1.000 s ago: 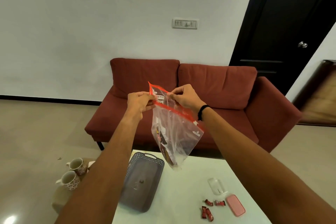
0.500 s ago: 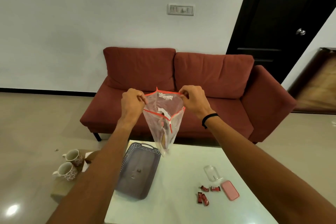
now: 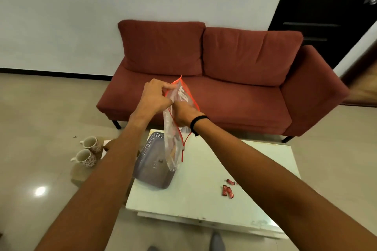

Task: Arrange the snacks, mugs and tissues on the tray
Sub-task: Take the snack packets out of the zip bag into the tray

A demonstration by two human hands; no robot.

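The clear bag (image 3: 175,128) hangs lengthwise, mouth up and bottom down, directly over the grey tray (image 3: 152,161) on the table (image 3: 204,199). The left hand (image 3: 153,98) pinches the red-edged rim at the top, fingers curled round it. The right hand (image 3: 183,114) sits just below and beside it at the open mouth; whether its fingers are inside the bag or gripping the near edge cannot be told.

Snacks show dimly low in the bag, so the right hand probably must reach straight down along the bag's length. Red sweets (image 3: 228,189) lie apart on the table to the right. Two mugs (image 3: 87,153) stand off the table to the left, nearer the left arm. The tray's floor has open room.
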